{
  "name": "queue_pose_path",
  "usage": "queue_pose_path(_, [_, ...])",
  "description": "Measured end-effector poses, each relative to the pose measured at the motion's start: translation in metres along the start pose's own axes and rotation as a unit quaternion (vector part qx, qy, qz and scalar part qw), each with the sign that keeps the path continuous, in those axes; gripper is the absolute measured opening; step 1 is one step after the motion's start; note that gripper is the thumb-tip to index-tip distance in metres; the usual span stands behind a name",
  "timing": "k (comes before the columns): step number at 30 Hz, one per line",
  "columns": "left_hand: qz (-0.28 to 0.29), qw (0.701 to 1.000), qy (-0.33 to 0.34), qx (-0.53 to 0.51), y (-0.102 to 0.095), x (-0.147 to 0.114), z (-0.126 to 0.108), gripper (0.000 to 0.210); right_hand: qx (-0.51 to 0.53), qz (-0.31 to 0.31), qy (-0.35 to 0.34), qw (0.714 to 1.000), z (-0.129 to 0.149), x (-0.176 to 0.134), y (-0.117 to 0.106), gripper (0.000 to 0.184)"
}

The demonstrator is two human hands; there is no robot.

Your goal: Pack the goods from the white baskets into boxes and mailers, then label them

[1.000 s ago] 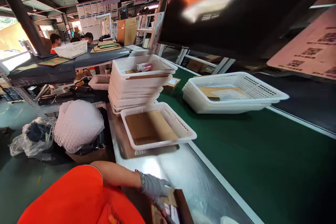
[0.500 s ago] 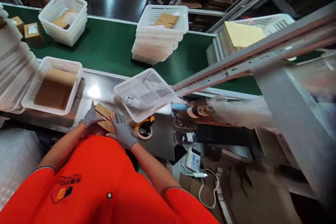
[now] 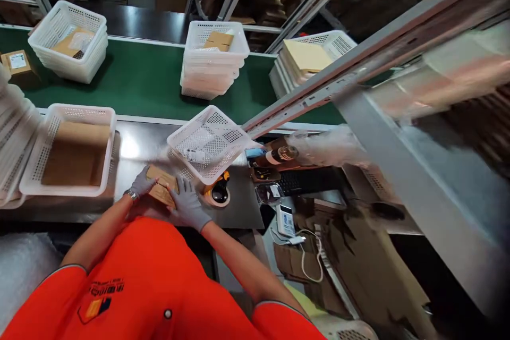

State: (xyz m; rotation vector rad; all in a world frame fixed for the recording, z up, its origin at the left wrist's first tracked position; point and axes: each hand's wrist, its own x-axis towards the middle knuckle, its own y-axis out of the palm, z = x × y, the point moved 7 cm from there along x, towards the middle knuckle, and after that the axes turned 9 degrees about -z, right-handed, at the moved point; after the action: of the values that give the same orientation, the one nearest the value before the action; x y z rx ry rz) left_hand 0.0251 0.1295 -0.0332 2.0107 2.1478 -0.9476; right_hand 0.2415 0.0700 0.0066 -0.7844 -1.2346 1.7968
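A small brown cardboard box (image 3: pixel 161 186) with printing on top sits between my two gloved hands, close to my body at the metal bench. My left hand (image 3: pixel 143 183), in a grey glove, grips its left end. On the opposite end my right hand (image 3: pixel 188 204) is pressed against the side, its thumb on top and its other fingers pointing away from me. Just right of that hand lies a tape dispenser (image 3: pixel 220 190) with a roll of tape. Beyond it, a tilted white basket (image 3: pixel 210 143) holds a small labelled packet (image 3: pixel 196 156).
Left on the metal bench (image 3: pixel 137 151), a white basket (image 3: pixel 30 178) holds a large cardboard piece, beside stacked baskets (image 3: pixel 14 138). A green conveyor (image 3: pixel 139 71) carries more basket stacks. A metal beam (image 3: pixel 303 93) crosses at right, near a bottle (image 3: pixel 285 154) and a keyboard (image 3: pixel 306 181).
The camera view has shifted, bringing the red-lettered sign into sight at the top. My left hand now wraps the box's end, its thumb no longer raised. The box stays between both hands.
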Motion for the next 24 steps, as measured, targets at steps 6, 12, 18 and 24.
queue_pose_path(6, [0.005, 1.000, 0.004, 0.028, -0.001, -0.014, 0.010, 0.068, 0.021, -0.036, 0.027, 0.999, 0.000, 0.009, 0.012, 0.094])
queue_pose_path(12, [-0.028, 0.999, 0.016, 0.025, 0.003, -0.012, 0.012, 0.051, 0.037, -0.051, -0.015, 0.998, -0.011, 0.006, 0.012, 0.069])
queue_pose_path(18, [-0.046, 0.999, 0.011, 0.008, 0.001, -0.004, 0.003, 0.053, 0.037, -0.087, -0.019, 0.995, -0.015, 0.013, 0.011, 0.068])
queue_pose_path(24, [-0.044, 0.998, 0.010, 0.038, -0.008, -0.002, -0.014, 0.053, 0.141, -0.134, 0.027, 0.980, -0.013, 0.013, -0.006, 0.046])
